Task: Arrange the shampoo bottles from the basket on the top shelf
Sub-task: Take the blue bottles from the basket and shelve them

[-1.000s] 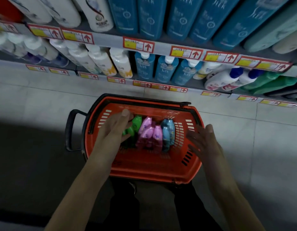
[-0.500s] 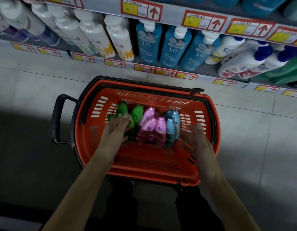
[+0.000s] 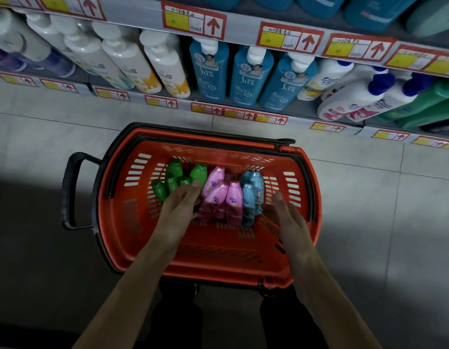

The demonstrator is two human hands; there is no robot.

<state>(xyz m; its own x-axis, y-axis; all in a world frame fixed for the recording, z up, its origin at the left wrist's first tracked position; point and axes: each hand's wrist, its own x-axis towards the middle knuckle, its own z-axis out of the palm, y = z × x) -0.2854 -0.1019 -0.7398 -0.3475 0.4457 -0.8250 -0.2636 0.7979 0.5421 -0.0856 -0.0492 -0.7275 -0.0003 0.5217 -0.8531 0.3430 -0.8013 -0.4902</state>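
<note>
An orange basket [image 3: 145, 238] with black handles sits on the tiled floor below me. Inside lie several small shampoo bottles: green bottles [image 3: 173, 170] at left, pink bottles [image 3: 234, 197] in the middle, blue bottles [image 3: 249, 195] at right. My left hand [image 3: 179, 207] reaches into the basket, fingers apart, resting over the lower green bottles beside the pink ones and hiding some of them. My right hand [image 3: 285, 215] hovers open inside the basket's right side, next to the blue bottles, holding nothing.
Shelves [image 3: 243, 39] with red and yellow price tags run across the top, stocked with large white bottles [image 3: 165, 64], blue bottles [image 3: 209, 69] and green bottles [image 3: 425, 104]. A black side handle [image 3: 69, 190] juts left of the basket. My legs [image 3: 173, 321] stand behind it.
The view has tilted down and closer to the basket. My left hand slid lower, uncovering the upper green bottles. My right hand moved from over the rim into the basket.
</note>
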